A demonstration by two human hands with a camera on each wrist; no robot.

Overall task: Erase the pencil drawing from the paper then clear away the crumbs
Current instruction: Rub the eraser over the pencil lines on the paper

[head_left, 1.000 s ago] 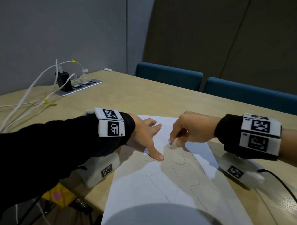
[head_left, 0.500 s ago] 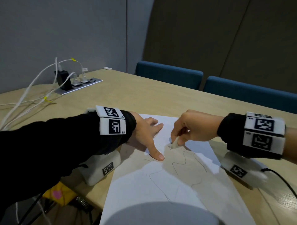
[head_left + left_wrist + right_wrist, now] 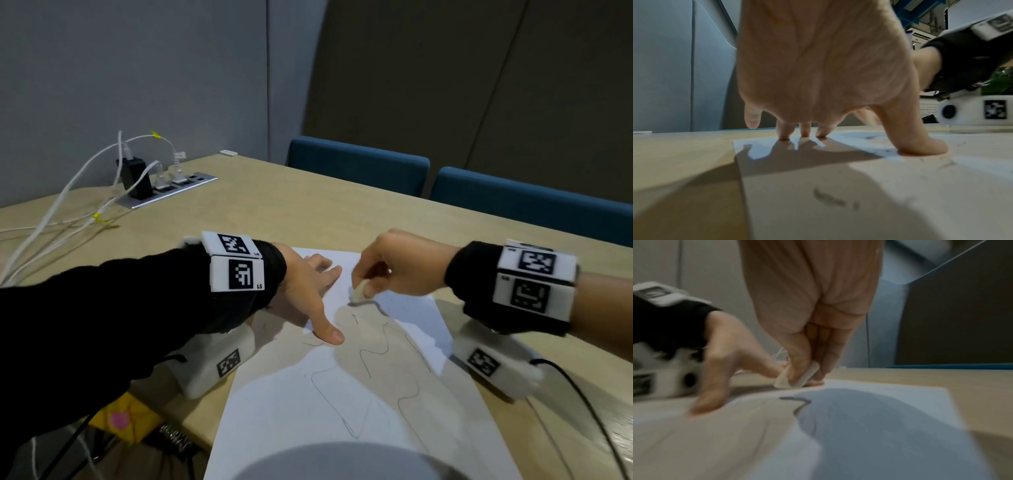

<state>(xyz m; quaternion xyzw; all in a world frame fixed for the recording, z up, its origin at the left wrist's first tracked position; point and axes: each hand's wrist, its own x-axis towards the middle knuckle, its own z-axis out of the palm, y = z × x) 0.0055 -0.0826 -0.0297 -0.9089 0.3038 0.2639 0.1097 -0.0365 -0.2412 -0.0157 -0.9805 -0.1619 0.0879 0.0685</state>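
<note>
A white sheet of paper point(image 3: 284, 411) with a wavy pencil drawing point(image 3: 373, 349) lies on the wooden table. My left hand point(image 3: 308, 291) is spread flat on the paper's far left part, thumb and fingertips point(image 3: 920, 146) pressing it down. My right hand point(image 3: 387, 270) pinches a small white eraser point(image 3: 359, 293) between thumb and fingers and holds its tip on the paper at the drawing's far end. In the right wrist view the eraser point(image 3: 797, 378) touches the paper point(image 3: 879, 426) just beyond a dark pencil line point(image 3: 797, 400).
The table point(image 3: 308, 212) carries a power strip point(image 3: 164, 192) with white cables point(image 3: 51, 219) at the far left. Two blue chairs point(image 3: 356, 164) stand behind the far edge. A yellow item point(image 3: 123, 418) lies below the table's near edge.
My right hand with the eraser has shifted slightly away from me along the paper. The left hand has stayed pressed in the same place.
</note>
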